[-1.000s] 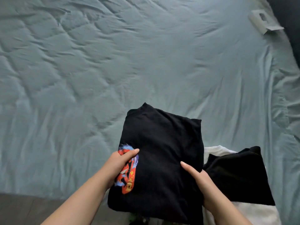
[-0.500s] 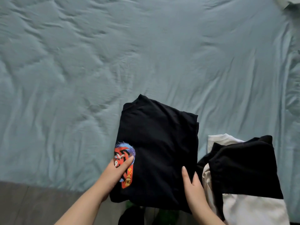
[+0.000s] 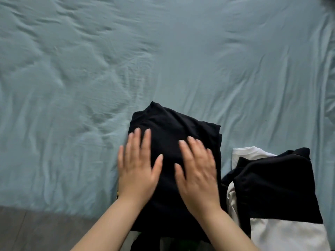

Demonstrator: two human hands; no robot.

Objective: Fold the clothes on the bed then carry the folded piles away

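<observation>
Left hand (image 3: pixel 137 169) and right hand (image 3: pixel 197 174) flat, fingers spread, pressing folded black shirt (image 3: pixel 177 122) on bed (image 3: pixel 163 60) near front edge; smooth outward from centre, keep edges square; second pile (image 3: pixel 275 185) just beside, right

Left hand (image 3: pixel 137 171) and right hand (image 3: pixel 197 174) lie side by side on a folded shirt (image 3: pixel 181 127) at the near edge of the bed (image 3: pixel 163 60); a clothes pile (image 3: pixel 275 182) lies just to its right.

Pretty much all bed (image 3: pixel 181 60) here, covered in a wrinkly blue-grey sheet (image 3: pixel 72 87). Bit of grey-brown wood floor (image 3: pixel 36 230) shows bottom left. Soft, even light.
</observation>
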